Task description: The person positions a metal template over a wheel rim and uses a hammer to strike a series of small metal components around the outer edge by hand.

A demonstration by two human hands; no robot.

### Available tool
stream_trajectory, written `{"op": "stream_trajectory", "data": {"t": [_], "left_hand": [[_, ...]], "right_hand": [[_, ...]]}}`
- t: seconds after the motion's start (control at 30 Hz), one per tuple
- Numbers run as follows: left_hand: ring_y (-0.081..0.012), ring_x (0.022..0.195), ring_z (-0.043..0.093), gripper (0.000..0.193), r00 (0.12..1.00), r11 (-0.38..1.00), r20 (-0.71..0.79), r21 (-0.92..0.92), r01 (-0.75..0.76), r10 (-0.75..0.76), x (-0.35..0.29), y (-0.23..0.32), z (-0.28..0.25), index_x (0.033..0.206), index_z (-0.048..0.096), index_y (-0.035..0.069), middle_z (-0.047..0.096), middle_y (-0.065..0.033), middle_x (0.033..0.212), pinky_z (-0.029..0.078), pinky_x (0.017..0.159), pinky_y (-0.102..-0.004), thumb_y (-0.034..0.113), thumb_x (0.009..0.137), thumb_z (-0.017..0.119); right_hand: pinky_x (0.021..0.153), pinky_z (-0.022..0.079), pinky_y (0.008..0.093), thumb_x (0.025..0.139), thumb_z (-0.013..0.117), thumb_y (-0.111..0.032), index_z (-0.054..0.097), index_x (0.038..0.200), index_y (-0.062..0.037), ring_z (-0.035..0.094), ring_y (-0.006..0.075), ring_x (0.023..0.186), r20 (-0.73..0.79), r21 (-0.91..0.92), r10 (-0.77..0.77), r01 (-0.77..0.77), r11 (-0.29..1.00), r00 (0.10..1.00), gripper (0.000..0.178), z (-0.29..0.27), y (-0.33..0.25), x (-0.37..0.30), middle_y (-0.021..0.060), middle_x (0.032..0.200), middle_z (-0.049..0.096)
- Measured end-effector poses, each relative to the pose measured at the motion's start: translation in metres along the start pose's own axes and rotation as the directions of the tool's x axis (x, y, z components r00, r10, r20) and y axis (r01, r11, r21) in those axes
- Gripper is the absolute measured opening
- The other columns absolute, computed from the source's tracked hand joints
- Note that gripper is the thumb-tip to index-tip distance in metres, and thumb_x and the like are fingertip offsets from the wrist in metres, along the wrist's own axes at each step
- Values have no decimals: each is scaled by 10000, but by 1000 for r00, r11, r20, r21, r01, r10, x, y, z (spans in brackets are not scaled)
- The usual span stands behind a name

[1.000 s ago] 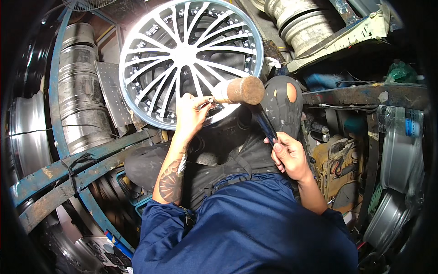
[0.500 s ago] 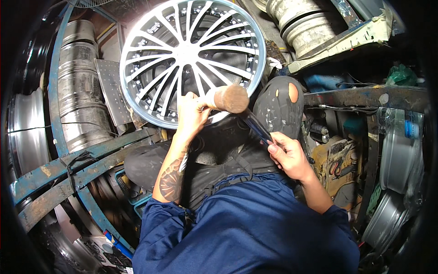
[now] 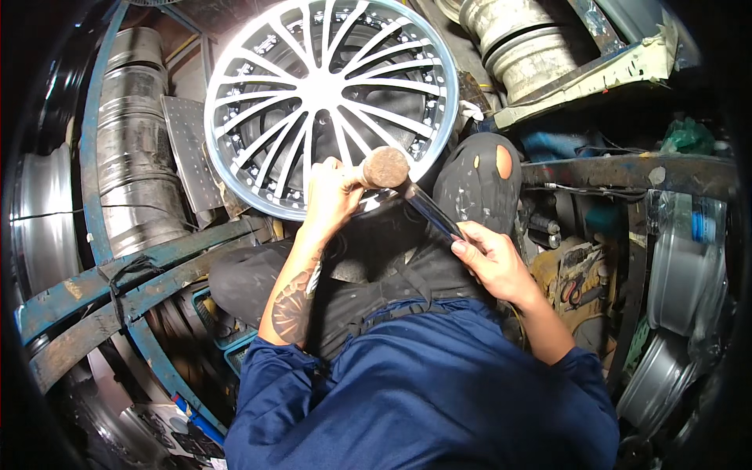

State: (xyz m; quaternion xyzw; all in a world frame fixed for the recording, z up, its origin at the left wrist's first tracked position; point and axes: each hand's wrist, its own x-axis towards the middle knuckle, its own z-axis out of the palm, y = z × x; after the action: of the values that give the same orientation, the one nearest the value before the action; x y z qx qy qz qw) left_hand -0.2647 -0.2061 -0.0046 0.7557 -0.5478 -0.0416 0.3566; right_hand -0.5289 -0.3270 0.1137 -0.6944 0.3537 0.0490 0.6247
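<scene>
A large wheel rim (image 3: 317, 90) with white spokes, dark gaps and a studded outer ring lies before my knees. My right hand (image 3: 492, 258) grips the dark handle of a mallet (image 3: 386, 167), whose round brown face points up toward me. The mallet's head is beside the fingers of my left hand (image 3: 332, 194), over the rim's near edge. My left hand is closed in a pinch there. What it holds is mostly hidden behind its fingers and the mallet's head.
Stacked metal rims (image 3: 135, 141) stand at the left behind a blue metal frame (image 3: 90, 172). More rims (image 3: 513, 55) lie at the far right. A rusty beam (image 3: 619, 171) runs along my right. Red-handled scissors (image 3: 574, 291) and silver rims (image 3: 680, 282) lie below it.
The mallet's head has moved left, closer to my left hand's fingers. My right hand has shifted slightly left and down with the handle. My left hand stays almost in place.
</scene>
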Motion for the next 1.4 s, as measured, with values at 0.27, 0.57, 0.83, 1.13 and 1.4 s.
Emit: {"op": "stream_trajectory", "data": {"t": [0.27, 0.57, 0.83, 1.13, 1.4], "left_hand": [[-151, 700, 538, 216, 973, 948, 12, -223, 228, -231, 12, 22, -28, 981, 784, 114, 584, -43, 706, 449, 644, -303, 42, 778, 769], [-171, 593, 646, 154, 967, 874, 102, -414, 254, -233, 45, 31, 4, 978, 775, 81, 740, -86, 782, 479, 575, -296, 91, 834, 720], [-215, 597, 639, 167, 971, 952, 127, -208, 226, -202, 48, 18, 17, 961, 773, 94, 675, -122, 700, 486, 592, -329, 175, 816, 762], [-295, 632, 633, 195, 977, 967, 128, -170, 192, -172, 44, 9, 28, 965, 763, 92, 650, -167, 703, 480, 609, -365, 183, 794, 768], [-278, 707, 657, 202, 987, 911, 117, -385, 147, -109, 38, 7, 42, 925, 782, 137, 688, -106, 767, 499, 630, -385, 203, 737, 815]], "right_hand": [[479, 342, 204, 998, 611, -310, 631, 1160, 0, 415, 19, 525, -91, 297, -129, 150, 943, 987, 350, -19, 10, -20, -38, 658, 501], [434, 328, 173, 1020, 569, -324, 598, 1155, -21, 387, 10, 487, -120, 463, -46, 97, 881, 992, 333, -14, 24, -21, -51, 620, 455], [449, 335, 180, 1021, 568, -320, 601, 1166, -27, 386, 7, 501, -93, 422, -32, 69, 904, 995, 329, -14, 27, -15, -52, 641, 460], [450, 345, 188, 1024, 558, -319, 597, 1178, -7, 398, 16, 486, -78, 373, -66, 90, 924, 995, 350, -18, 21, -9, -40, 626, 473], [453, 344, 191, 1027, 543, -316, 594, 1188, 12, 406, 25, 480, -70, 331, -96, 114, 937, 993, 369, -28, 15, -16, -25, 610, 474]]}}
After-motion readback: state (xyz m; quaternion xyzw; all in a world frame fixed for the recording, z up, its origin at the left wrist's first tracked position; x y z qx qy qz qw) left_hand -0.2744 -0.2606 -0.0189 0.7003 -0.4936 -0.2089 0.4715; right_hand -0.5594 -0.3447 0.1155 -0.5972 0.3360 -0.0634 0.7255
